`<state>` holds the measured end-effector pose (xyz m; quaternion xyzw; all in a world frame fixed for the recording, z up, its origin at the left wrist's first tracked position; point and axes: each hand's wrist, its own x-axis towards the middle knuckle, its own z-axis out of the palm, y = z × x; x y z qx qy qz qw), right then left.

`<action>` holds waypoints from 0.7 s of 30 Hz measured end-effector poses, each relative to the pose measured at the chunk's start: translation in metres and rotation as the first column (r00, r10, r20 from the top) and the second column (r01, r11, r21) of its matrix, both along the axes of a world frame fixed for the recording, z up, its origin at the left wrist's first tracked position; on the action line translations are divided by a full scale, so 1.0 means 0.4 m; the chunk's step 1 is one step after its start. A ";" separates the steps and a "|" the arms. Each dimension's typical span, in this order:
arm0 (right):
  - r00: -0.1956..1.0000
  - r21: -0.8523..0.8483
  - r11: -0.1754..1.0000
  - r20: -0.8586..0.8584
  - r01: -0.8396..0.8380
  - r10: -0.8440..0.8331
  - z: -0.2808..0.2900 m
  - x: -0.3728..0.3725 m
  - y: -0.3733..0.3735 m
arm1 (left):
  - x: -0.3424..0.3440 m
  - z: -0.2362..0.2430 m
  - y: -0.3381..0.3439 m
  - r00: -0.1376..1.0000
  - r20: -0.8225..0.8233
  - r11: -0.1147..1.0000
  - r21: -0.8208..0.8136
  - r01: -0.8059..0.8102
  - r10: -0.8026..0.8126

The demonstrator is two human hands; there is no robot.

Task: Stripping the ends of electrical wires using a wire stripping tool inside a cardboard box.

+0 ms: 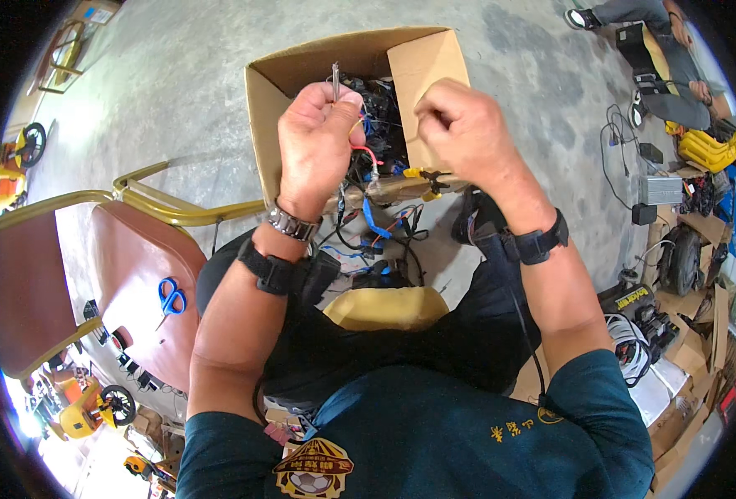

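My left hand [318, 133] grips an upright slim metal tool [335, 76] over an open cardboard box [266, 108], with thin coloured wires by its fingers. My right hand [463, 129] is closed at the box's right side, its fingertips curled; what they hold is too small to make out. Dark bundled cables [384, 100] fill the box. A red wire [369, 153], a blue-sleeved cable [376, 224] and yellow connectors [430, 191] lie along or hang over the near rim, with more loose wires below between my legs.
A brown chair [135, 291] holds blue scissors [172, 295]. Another person's legs [667, 106] are at upper right, near a silver box [659, 190] and yellow parts [708, 145]. Cardboard pieces [684, 349], a tyre [679, 258] and coiled cable lie right. Yellow wheeled items [85, 412] stand left.
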<state>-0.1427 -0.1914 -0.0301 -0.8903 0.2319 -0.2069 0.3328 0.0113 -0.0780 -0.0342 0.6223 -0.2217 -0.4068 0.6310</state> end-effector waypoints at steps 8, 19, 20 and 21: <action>0.993 0.763 0.641 -0.116 0.087 0.003 0.031 0.012 0.007 | -0.047 -0.017 -0.009 0.993 -0.067 0.992 -0.091 0.091 -0.098; 0.996 0.795 0.605 -0.069 0.025 0.050 0.032 0.006 0.000 | -0.009 0.002 0.002 0.950 -0.167 0.963 0.008 0.268 -0.263; 0.996 0.796 0.605 -0.068 0.024 0.051 0.027 0.006 -0.003 | -0.004 0.002 0.002 0.941 -0.198 0.960 -0.008 0.279 -0.275; 0.997 0.751 0.660 -0.046 -0.005 0.059 0.019 0.004 -0.007 | 0.001 0.003 0.002 0.941 -0.198 0.960 -0.007 0.279 -0.275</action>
